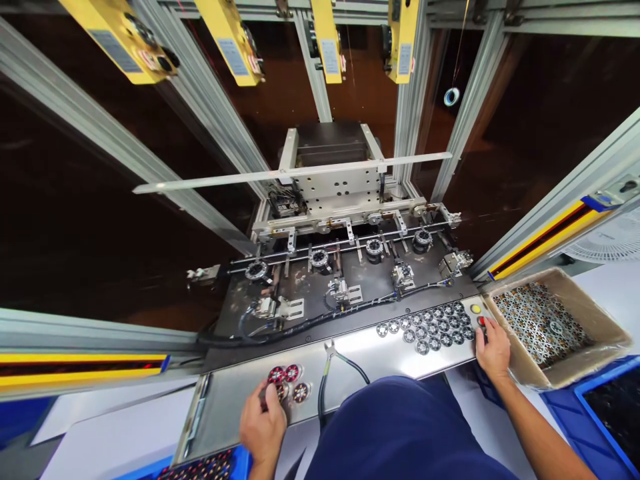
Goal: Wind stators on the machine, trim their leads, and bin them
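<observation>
My left hand (264, 421) is at the left of the steel ledge (360, 363), its fingers curled beside a small group of round stators with red windings (293, 372). Something dark shows between thumb and fingers, but its outline is mostly hidden. At the ledge's right end, my right hand (494, 348) rests with fingertips at a red push button (481, 321); the thumb is apart and nothing is held. A yellow button (475, 309) is just above it. Several bare grey stators (434, 327) lie in rows left of that hand.
Wire cutters (330, 360) lie mid-ledge. Behind are several stator fixtures (320, 260) with clamps. A cardboard box (605, 333) of stators stands right, a blue bin (243, 460) of parts lower left. Yellow light curtains (545, 237) flank the frame; yellow units (327, 40) hang above.
</observation>
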Action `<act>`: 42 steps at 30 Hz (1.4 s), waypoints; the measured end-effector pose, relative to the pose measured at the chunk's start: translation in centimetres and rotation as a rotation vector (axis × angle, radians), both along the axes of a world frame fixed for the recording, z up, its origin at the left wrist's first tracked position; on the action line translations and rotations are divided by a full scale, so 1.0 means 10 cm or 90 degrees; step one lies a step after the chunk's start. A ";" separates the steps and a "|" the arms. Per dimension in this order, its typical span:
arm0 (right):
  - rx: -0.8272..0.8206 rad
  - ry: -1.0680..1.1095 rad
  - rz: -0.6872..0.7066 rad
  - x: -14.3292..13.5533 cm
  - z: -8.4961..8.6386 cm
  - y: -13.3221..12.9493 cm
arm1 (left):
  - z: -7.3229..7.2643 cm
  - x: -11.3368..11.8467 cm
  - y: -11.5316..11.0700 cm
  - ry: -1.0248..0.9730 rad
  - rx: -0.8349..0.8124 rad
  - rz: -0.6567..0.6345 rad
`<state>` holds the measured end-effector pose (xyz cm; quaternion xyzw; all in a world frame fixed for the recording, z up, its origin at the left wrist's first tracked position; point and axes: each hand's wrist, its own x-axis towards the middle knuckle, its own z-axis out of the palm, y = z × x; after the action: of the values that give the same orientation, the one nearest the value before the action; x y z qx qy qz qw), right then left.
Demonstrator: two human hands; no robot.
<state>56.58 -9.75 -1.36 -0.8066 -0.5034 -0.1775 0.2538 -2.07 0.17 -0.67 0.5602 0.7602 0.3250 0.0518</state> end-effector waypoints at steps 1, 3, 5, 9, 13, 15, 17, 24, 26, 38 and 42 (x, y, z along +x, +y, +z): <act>0.003 -0.002 0.000 0.00 0.00 0.00 | 0.00 0.00 0.00 0.000 0.001 0.000; 0.005 -0.005 -0.001 0.00 0.00 0.00 | 0.00 0.00 0.00 0.001 0.001 -0.001; 0.004 -0.007 -0.001 0.00 0.01 0.00 | 0.00 0.01 0.00 0.001 0.001 -0.001; -0.002 -0.006 -0.002 0.01 0.01 0.00 | 0.01 0.01 0.00 0.002 0.004 0.000; -0.006 0.001 -0.002 0.00 0.02 0.00 | 0.01 0.01 0.00 -0.001 0.011 -0.002; -0.006 0.004 -0.004 0.00 0.03 0.00 | 0.02 0.01 0.00 -0.002 0.014 -0.003; -0.007 0.007 -0.007 -0.01 0.03 0.00 | 0.02 0.02 0.00 -0.001 0.016 -0.003; -0.013 0.006 -0.008 0.00 0.03 0.00 | 0.02 0.02 0.00 -0.002 0.013 -0.002; -0.013 0.003 -0.006 0.00 0.02 0.00 | 0.01 0.02 0.00 -0.002 0.013 -0.002; -0.019 -0.003 -0.010 0.01 0.03 0.00 | 0.01 0.02 0.00 -0.009 0.012 -0.008; -0.019 -0.005 -0.009 0.04 0.02 -0.01 | 0.02 0.03 0.00 -0.008 0.011 -0.011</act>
<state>56.94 -9.81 -1.17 -0.8131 -0.5013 -0.1748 0.2386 -1.77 0.15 -0.48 0.5648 0.7523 0.3348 0.0544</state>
